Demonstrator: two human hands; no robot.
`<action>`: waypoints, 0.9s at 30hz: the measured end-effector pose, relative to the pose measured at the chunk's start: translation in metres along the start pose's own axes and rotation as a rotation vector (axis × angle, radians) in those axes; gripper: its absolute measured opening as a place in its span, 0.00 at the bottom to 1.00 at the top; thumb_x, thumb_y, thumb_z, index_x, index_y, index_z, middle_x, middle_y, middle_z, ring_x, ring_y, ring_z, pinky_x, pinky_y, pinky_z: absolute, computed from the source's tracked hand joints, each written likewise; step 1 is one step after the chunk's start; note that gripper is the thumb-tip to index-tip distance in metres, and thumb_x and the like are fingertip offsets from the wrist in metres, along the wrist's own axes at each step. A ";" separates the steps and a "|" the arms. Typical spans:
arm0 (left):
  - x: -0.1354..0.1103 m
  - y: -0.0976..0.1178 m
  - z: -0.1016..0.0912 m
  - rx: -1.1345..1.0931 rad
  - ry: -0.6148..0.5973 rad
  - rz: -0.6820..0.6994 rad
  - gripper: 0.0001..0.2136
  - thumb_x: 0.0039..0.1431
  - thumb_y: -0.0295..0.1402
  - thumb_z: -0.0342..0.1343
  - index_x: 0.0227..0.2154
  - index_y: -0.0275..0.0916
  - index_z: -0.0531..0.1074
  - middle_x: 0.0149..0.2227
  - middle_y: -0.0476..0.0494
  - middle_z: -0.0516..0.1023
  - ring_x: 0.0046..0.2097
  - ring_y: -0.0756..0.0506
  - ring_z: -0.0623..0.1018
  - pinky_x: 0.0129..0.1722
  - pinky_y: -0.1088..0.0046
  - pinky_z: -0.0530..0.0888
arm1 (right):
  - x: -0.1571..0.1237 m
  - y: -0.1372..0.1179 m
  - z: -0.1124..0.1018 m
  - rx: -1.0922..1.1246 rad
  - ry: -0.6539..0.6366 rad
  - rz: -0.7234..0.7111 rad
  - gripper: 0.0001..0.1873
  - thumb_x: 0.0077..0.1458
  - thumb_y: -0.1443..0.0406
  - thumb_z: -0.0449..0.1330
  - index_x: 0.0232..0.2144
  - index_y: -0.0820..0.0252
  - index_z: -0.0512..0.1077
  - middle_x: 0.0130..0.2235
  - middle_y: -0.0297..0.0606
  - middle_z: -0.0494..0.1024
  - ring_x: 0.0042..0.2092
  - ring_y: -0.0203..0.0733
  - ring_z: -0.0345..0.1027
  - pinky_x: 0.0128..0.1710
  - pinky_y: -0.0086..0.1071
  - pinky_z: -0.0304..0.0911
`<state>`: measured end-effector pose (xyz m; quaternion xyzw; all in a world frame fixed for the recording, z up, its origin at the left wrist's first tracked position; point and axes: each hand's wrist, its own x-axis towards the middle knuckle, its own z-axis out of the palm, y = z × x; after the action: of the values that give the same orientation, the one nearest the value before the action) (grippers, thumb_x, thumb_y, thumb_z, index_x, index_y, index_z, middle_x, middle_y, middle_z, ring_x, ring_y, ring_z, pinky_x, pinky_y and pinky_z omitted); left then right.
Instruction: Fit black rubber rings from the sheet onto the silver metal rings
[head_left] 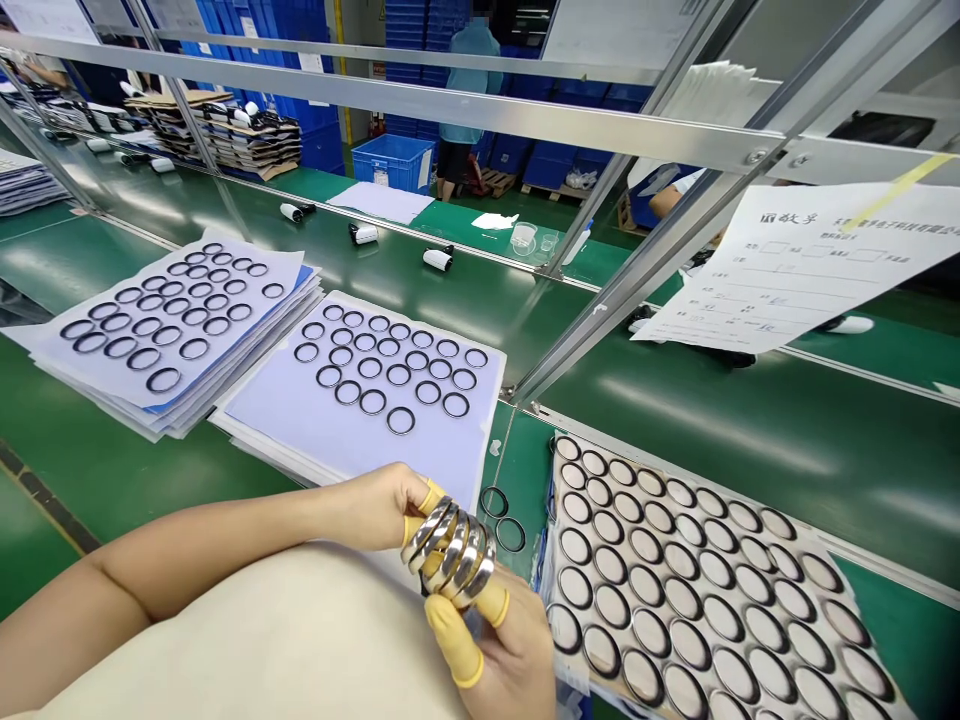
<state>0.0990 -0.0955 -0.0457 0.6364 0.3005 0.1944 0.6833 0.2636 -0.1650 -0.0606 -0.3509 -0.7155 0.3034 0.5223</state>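
My left hand (371,510) and my right hand (506,650) both hold a stack of several shiny metal rings (450,555), pinched between fingers in yellow finger cots. Just ahead lies a sheet of white paper (360,400) carrying rows of black-rimmed rings. Two loose black rings (495,503) sit on the green conveyor belt (525,450) beside my right hand. To the right, a tray (697,590) holds dense rows of rings with pale centres. Further left stands a taller stack of sheets (172,330) with more rings.
Aluminium frame bars (420,105) cross overhead, and a printed paper form (795,265) hangs from them. Small white-and-black cylinders (364,233) lie along the far belt. A person in a blue top (469,90) stands beyond, near blue crates (394,162).
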 end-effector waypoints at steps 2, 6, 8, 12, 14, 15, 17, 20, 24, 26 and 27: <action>-0.002 0.005 0.000 0.038 0.023 -0.013 0.06 0.51 0.25 0.56 0.20 0.34 0.70 0.25 0.48 0.70 0.30 0.50 0.70 0.30 0.76 0.69 | 0.001 0.001 -0.001 0.048 0.012 0.042 0.13 0.61 0.62 0.57 0.24 0.56 0.65 0.19 0.27 0.64 0.21 0.33 0.57 0.21 0.27 0.54; -0.008 0.020 0.001 0.196 0.086 -0.029 0.09 0.53 0.23 0.52 0.19 0.34 0.70 0.26 0.47 0.71 0.33 0.50 0.71 0.34 0.78 0.69 | -0.002 0.006 0.000 0.126 0.045 0.143 0.18 0.61 0.59 0.57 0.19 0.57 0.67 0.17 0.27 0.66 0.19 0.32 0.57 0.19 0.27 0.54; -0.011 0.028 0.001 0.265 0.093 -0.037 0.11 0.55 0.22 0.50 0.19 0.34 0.70 0.27 0.47 0.71 0.32 0.51 0.71 0.34 0.79 0.69 | -0.006 0.008 0.001 0.148 0.044 0.185 0.20 0.61 0.58 0.57 0.18 0.58 0.68 0.16 0.29 0.68 0.18 0.33 0.60 0.20 0.28 0.57; -0.013 0.036 0.000 0.325 0.096 -0.032 0.11 0.55 0.20 0.49 0.20 0.34 0.71 0.26 0.47 0.71 0.31 0.52 0.71 0.33 0.80 0.69 | -0.015 0.013 0.002 0.148 0.039 0.253 0.22 0.60 0.55 0.56 0.18 0.59 0.71 0.14 0.31 0.70 0.18 0.36 0.64 0.20 0.29 0.60; -0.013 0.035 -0.001 0.316 0.085 -0.026 0.11 0.55 0.20 0.49 0.20 0.34 0.71 0.25 0.48 0.71 0.32 0.51 0.71 0.33 0.80 0.69 | -0.015 0.013 0.002 0.132 0.049 0.251 0.23 0.60 0.54 0.56 0.17 0.59 0.71 0.14 0.32 0.70 0.18 0.36 0.64 0.20 0.29 0.60; -0.012 0.034 -0.002 0.307 0.078 -0.028 0.12 0.55 0.19 0.49 0.19 0.34 0.70 0.24 0.48 0.70 0.32 0.51 0.71 0.33 0.80 0.69 | -0.014 0.012 0.002 0.127 0.055 0.240 0.23 0.60 0.55 0.56 0.17 0.59 0.71 0.14 0.32 0.70 0.18 0.36 0.64 0.19 0.29 0.60; -0.012 0.032 -0.002 0.283 0.068 -0.034 0.12 0.55 0.19 0.50 0.19 0.34 0.70 0.25 0.48 0.71 0.32 0.51 0.71 0.33 0.81 0.68 | -0.009 0.010 0.003 0.117 0.072 0.214 0.23 0.60 0.56 0.57 0.17 0.59 0.71 0.15 0.31 0.70 0.17 0.35 0.63 0.20 0.29 0.60; -0.011 0.031 -0.003 0.252 0.056 -0.036 0.12 0.55 0.19 0.50 0.19 0.35 0.69 0.24 0.49 0.71 0.32 0.51 0.71 0.33 0.81 0.69 | -0.002 0.005 0.003 0.098 0.102 0.156 0.21 0.60 0.57 0.58 0.17 0.58 0.70 0.15 0.30 0.70 0.17 0.34 0.63 0.20 0.28 0.60; -0.010 0.030 -0.004 0.248 0.047 -0.029 0.12 0.56 0.19 0.50 0.20 0.35 0.70 0.26 0.48 0.72 0.34 0.51 0.72 0.35 0.81 0.69 | 0.003 0.001 0.003 0.098 0.094 0.139 0.18 0.60 0.59 0.58 0.19 0.58 0.69 0.16 0.29 0.69 0.18 0.34 0.61 0.19 0.27 0.58; -0.010 0.028 -0.004 0.258 0.051 -0.030 0.11 0.56 0.20 0.50 0.21 0.34 0.71 0.27 0.47 0.73 0.35 0.51 0.72 0.35 0.82 0.69 | 0.003 0.001 0.004 0.097 0.092 0.142 0.17 0.60 0.59 0.58 0.20 0.58 0.69 0.16 0.28 0.68 0.17 0.33 0.60 0.19 0.27 0.57; -0.010 0.028 -0.004 0.262 0.052 -0.030 0.11 0.56 0.20 0.50 0.21 0.34 0.71 0.28 0.47 0.73 0.35 0.51 0.72 0.35 0.81 0.69 | 0.003 0.002 0.004 0.089 0.095 0.136 0.18 0.60 0.59 0.57 0.20 0.57 0.69 0.16 0.28 0.67 0.17 0.33 0.58 0.18 0.28 0.57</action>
<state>0.0922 -0.0959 -0.0166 0.7103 0.3505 0.1599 0.5891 0.2592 -0.1619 -0.0617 -0.3890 -0.6503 0.3525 0.5491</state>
